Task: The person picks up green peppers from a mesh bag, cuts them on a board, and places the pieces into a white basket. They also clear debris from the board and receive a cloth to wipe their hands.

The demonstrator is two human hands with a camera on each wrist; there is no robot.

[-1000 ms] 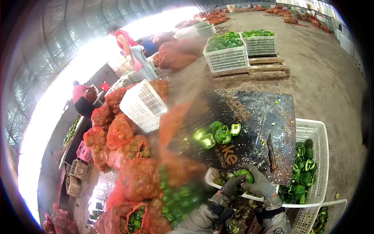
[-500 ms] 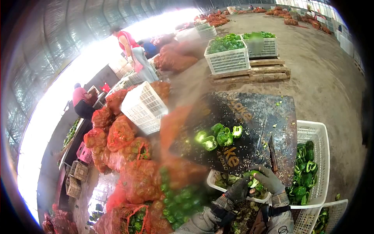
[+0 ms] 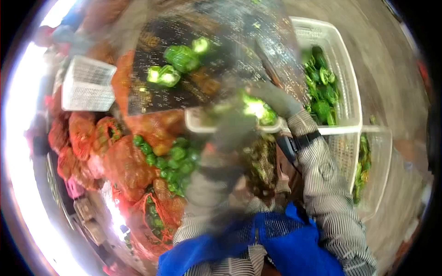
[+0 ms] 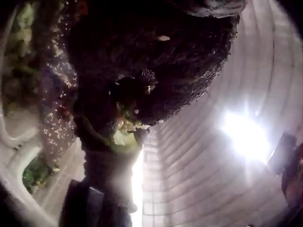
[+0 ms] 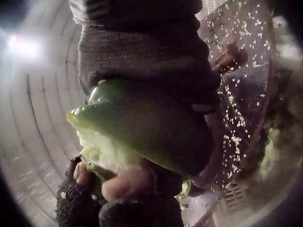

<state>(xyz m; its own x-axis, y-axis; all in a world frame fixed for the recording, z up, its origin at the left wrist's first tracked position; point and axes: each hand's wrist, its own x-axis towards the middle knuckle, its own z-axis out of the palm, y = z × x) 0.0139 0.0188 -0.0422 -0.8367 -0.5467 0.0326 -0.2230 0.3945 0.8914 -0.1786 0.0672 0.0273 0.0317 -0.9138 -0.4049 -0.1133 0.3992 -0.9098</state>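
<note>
My right hand (image 3: 278,99), in a grey glove, grips a green bell pepper (image 5: 142,123) cut open, its pale inside facing my left hand. My left hand (image 3: 235,131) wears a dark glove with bare fingertips and is blurred in the head view. At the pepper's opening, its thumb and a finger pinch the pepper core (image 4: 124,138), pale green and mostly hidden in the glove. Both hands are over a white tub (image 3: 195,126) at the near edge of the dark board (image 3: 152,99). Several green peppers (image 3: 182,58), some cut open, lie on that board.
A knife (image 3: 268,64) lies on the board among scattered seeds. To the right stands a white crate (image 3: 352,73) of peppers, with another crate (image 3: 386,161) nearer. Red mesh sacks (image 3: 124,161) and loose green peppers (image 3: 177,158) crowd the left. Behind them is a tipped white crate (image 3: 87,85).
The view has tilted down and shifted right, bringing the blue garment and sleeves into sight. The right hand keeps hold of the pepper. Peppers and knife remain on the board.
</note>
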